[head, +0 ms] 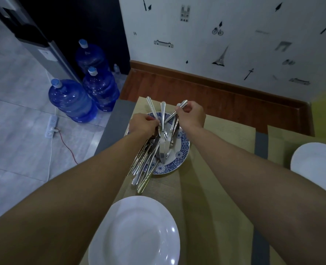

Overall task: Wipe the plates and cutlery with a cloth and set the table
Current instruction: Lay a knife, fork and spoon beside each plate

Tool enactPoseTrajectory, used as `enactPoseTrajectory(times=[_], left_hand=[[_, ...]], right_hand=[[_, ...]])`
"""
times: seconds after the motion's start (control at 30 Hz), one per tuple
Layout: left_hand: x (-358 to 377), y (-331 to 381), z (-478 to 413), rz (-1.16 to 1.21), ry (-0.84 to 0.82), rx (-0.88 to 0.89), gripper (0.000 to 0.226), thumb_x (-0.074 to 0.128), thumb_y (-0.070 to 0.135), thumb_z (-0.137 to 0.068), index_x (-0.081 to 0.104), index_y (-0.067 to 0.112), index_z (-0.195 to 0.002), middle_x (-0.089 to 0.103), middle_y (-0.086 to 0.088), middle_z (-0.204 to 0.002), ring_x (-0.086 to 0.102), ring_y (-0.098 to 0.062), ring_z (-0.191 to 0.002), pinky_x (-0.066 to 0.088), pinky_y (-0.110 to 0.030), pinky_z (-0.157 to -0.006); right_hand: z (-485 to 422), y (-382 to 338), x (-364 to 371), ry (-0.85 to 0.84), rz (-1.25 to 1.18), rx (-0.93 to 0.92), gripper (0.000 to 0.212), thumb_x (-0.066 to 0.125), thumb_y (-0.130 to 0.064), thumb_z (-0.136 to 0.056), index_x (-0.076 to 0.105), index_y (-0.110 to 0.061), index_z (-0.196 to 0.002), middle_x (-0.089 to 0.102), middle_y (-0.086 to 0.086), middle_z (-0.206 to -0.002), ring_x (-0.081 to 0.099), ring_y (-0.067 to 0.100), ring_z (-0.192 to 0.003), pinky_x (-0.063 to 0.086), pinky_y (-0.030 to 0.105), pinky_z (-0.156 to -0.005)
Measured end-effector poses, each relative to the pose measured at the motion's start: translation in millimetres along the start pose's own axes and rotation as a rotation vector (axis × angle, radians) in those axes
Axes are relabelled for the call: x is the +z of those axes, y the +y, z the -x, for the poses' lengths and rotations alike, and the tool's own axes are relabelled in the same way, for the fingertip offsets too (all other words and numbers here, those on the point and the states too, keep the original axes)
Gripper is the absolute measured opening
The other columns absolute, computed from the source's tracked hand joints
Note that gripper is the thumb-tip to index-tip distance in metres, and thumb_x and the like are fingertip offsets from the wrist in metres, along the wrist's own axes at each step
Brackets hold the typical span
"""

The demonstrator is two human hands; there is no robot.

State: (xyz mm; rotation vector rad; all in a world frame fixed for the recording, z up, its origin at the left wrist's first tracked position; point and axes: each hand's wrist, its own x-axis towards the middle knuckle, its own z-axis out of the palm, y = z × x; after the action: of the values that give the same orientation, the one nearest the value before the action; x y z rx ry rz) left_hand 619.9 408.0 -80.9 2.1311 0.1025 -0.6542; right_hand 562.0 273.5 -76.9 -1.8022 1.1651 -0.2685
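A blue-patterned plate [179, 155] lies on a beige placemat [215, 142] and carries a heap of silver cutlery [163, 148]. My left hand [142, 123] grips several pieces at the plate's left side, their handles fanning down over the rim. Over the plate's far side, my right hand [191, 113] pinches the end of a handle or two, lifted at a slant. A white plate [134, 232] sits near me, and another white plate [316, 165] is at the right edge. No cloth is in view.
The table's left edge [108, 134] runs beside a tiled floor with three blue water jugs [72, 100], a power strip [51, 126] and cables. A wooden ledge [215, 96] and a decorated wall stand behind the table.
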Motion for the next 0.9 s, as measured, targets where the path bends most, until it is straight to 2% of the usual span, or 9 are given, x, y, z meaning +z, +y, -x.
enactPoseTrajectory(times=[0.07, 0.17, 0.27, 0.37, 0.47, 0.57, 0.67, 0.73, 0.9], left_hand=[[1, 2, 1, -0.006, -0.007, -0.002, 0.008, 0.076, 0.020, -0.085, 0.078, 0.015, -0.090, 0.075, -0.008, -0.090, 0.072, -0.023, -0.083, 0.061, -0.038, -0.082], [0, 4, 3, -0.009, 0.000, 0.032, 0.007, 0.072, 0.018, -0.088, 0.072, 0.017, -0.082, 0.073, -0.008, -0.088, 0.071, -0.024, -0.084, 0.061, -0.041, -0.081], [-7, 2, 6, -0.051, 0.056, 0.099, 0.010, 0.068, 0.018, -0.092, 0.067, 0.019, -0.082, 0.072, -0.006, -0.093, 0.068, -0.023, -0.089, 0.058, -0.038, -0.084], [-17, 3, 13, -0.036, 0.108, 0.173, 0.002, 0.067, 0.016, -0.094, 0.067, 0.015, -0.092, 0.068, 0.001, -0.085, 0.063, -0.010, -0.077, 0.052, -0.023, -0.071], [-25, 7, 24, -0.046, 0.123, 0.261, 0.003, 0.067, 0.016, -0.094, 0.065, 0.015, -0.092, 0.062, 0.007, -0.076, 0.058, -0.002, -0.068, 0.047, -0.015, -0.063], [-24, 12, 36, -0.008, 0.025, 0.271, 0.006, 0.068, 0.013, -0.093, 0.067, 0.008, -0.095, 0.067, 0.000, -0.080, 0.063, 0.000, -0.059, 0.047, -0.010, -0.052], [-9, 12, 52, -0.012, -0.096, 0.263, 0.005, 0.073, 0.015, -0.088, 0.071, 0.011, -0.091, 0.071, -0.005, -0.081, 0.071, -0.010, -0.070, 0.061, -0.030, -0.066], [8, 10, 65, -0.030, -0.193, 0.251, 0.005, 0.075, 0.017, -0.086, 0.071, 0.014, -0.087, 0.072, -0.006, -0.083, 0.071, -0.024, -0.081, 0.061, -0.039, -0.078], [59, 1, 105, -0.086, -0.373, 0.244, 0.006, 0.071, 0.011, -0.090, 0.068, 0.013, -0.085, 0.070, -0.013, -0.083, 0.069, -0.027, -0.078, 0.062, -0.033, -0.071]], right_hand=[[1, -1, -4, -0.029, -0.078, 0.017, 0.014, 0.069, -0.027, -0.098, 0.061, -0.018, -0.104, 0.064, -0.010, -0.087, 0.071, 0.016, -0.080, 0.061, 0.039, -0.076], [3, -2, -10, -0.052, -0.160, -0.007, 0.023, 0.060, -0.026, -0.103, 0.056, -0.013, -0.122, 0.071, 0.002, -0.096, 0.072, 0.011, -0.067, 0.057, 0.030, -0.058], [6, -4, -19, -0.041, -0.196, -0.112, 0.011, 0.054, -0.024, -0.106, 0.055, -0.014, -0.111, 0.072, 0.002, -0.092, 0.070, 0.010, -0.064, 0.057, 0.030, -0.057], [11, -7, -29, 0.020, -0.232, -0.186, 0.008, 0.053, -0.025, -0.106, 0.055, -0.025, -0.098, 0.073, 0.000, -0.089, 0.072, 0.016, -0.072, 0.059, 0.035, -0.068], [13, -10, -43, 0.007, -0.241, -0.197, 0.012, 0.052, -0.025, -0.107, 0.056, -0.025, -0.095, 0.074, 0.001, -0.087, 0.068, 0.011, -0.066, 0.057, 0.027, -0.064], [15, -2, -61, -0.138, -0.194, -0.159, 0.014, 0.053, -0.023, -0.106, 0.060, -0.020, -0.094, 0.071, 0.003, -0.080, 0.063, 0.009, -0.059, 0.051, 0.023, -0.057], [17, 21, -80, -0.248, -0.149, -0.070, 0.014, 0.056, -0.022, -0.105, 0.064, -0.016, -0.094, 0.076, 0.011, -0.086, 0.064, 0.010, -0.060, 0.047, 0.023, -0.057], [21, 40, -94, -0.250, -0.132, -0.018, 0.017, 0.057, -0.019, -0.104, 0.065, -0.014, -0.090, 0.076, 0.010, -0.083, 0.064, 0.007, -0.055, 0.046, 0.019, -0.054], [38, 95, -137, -0.187, -0.069, 0.090, 0.030, 0.060, -0.018, -0.103, 0.071, 0.008, -0.093, 0.066, 0.004, -0.068, 0.059, -0.007, -0.044, 0.042, 0.009, -0.050]])
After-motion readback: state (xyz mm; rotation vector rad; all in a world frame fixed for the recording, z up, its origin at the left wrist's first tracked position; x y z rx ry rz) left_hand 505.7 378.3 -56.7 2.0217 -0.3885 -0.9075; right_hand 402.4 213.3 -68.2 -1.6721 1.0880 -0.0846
